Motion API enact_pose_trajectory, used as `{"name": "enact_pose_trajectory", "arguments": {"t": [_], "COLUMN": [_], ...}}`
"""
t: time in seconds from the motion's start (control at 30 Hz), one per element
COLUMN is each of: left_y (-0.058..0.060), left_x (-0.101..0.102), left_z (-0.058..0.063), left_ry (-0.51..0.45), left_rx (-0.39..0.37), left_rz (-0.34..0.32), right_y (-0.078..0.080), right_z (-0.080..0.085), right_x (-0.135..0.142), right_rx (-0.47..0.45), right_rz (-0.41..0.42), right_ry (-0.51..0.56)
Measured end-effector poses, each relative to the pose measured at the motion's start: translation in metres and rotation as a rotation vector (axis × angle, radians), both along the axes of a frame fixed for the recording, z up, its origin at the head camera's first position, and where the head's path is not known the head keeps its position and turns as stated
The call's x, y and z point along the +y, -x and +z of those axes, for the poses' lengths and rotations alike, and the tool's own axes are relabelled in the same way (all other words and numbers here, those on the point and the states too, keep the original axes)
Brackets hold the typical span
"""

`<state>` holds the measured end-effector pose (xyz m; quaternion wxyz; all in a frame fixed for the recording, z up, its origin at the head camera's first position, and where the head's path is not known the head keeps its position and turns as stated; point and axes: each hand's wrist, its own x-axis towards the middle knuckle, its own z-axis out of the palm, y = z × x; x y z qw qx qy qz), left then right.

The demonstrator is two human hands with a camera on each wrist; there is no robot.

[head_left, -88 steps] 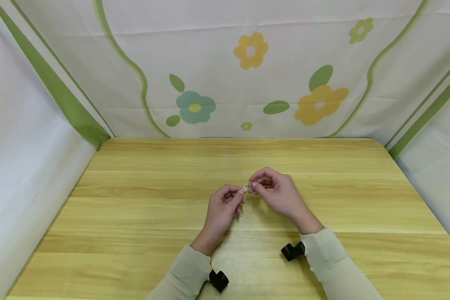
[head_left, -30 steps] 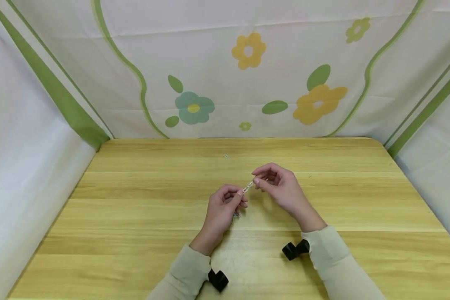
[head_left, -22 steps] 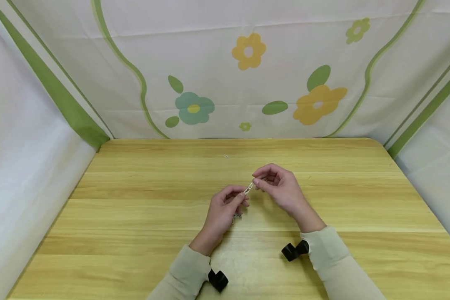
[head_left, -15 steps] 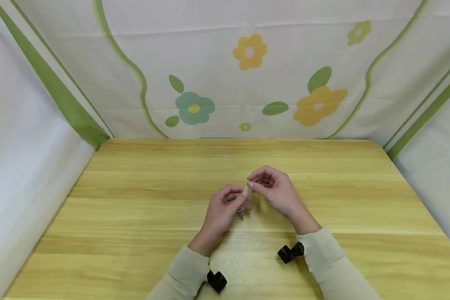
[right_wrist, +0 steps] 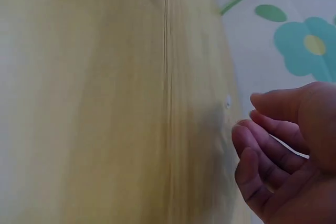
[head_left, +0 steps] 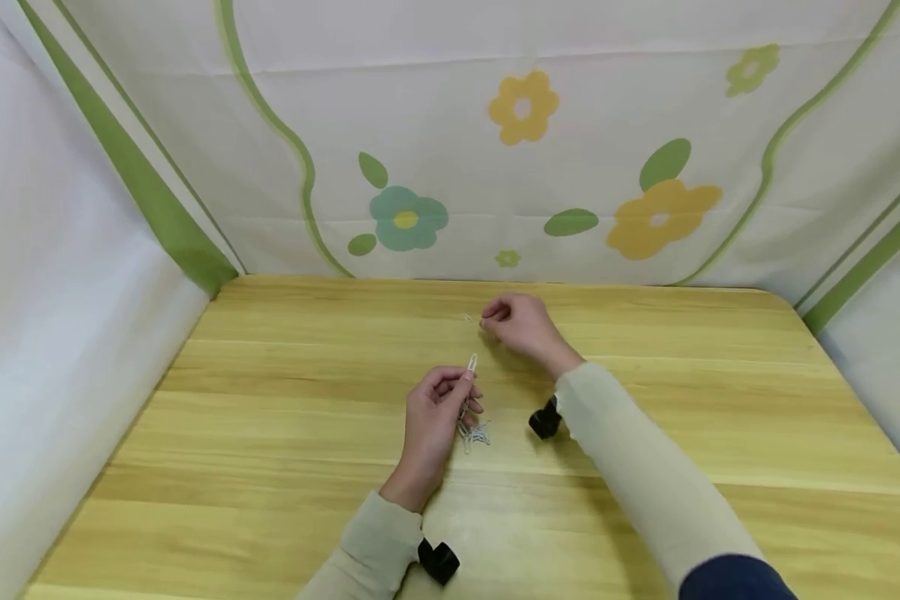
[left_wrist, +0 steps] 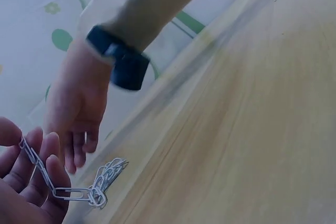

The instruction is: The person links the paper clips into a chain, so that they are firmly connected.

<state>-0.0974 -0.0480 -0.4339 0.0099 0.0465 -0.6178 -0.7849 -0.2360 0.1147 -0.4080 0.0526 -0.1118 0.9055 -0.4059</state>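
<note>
My left hand pinches a chain of linked silver paper clips between thumb and forefinger. The end clip pokes up past the thumb, while the rest runs down the fingers into a bunched pile at the tabletop. Farther back, my right hand reaches over the table with loosely bent fingers and holds nothing I can see. Just left of its fingertips lies a single loose paper clip, a small pale blur in the right wrist view. A gap shows between clip and fingers there.
The wood-grain table ends against a white cloth backdrop printed with flowers. Cloth walls flank it left and right. Black wrist cameras hang beneath both sleeves.
My right hand has let go of the clip chain and moved back toward the loose paper clip. My left hand stays nearly in place, with the chain's end clip now sticking upward.
</note>
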Motion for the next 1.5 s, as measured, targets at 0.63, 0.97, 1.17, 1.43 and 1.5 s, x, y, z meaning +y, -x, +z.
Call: {"name": "enact_pose_trajectory", "arguments": {"t": [0.63, 0.97, 1.17, 1.43, 1.5], "left_y": [0.008, 0.006, 0.002, 0.0, 0.001], "left_x": [-0.014, -0.012, -0.007, 0.005, 0.008], "left_z": [-0.001, 0.002, 0.004, 0.016, 0.021], "left_ry": [-0.082, -0.085, -0.052, -0.01, 0.004], "left_rx": [-0.078, -0.063, -0.035, 0.006, 0.013], "left_rz": [0.191, 0.17, 0.12, 0.027, -0.003], "right_y": [0.022, -0.009, -0.055, -0.09, -0.096], "right_z": [-0.001, -0.006, -0.001, 0.008, 0.01], "right_x": [-0.023, 0.014, 0.033, 0.043, 0.046], "right_rx": [-0.1, -0.286, -0.259, -0.214, -0.186], "right_rz": [-0.029, -0.087, -0.041, -0.003, -0.013], "right_ry": [-0.156, 0.527, 0.703, 0.741, 0.749]}}
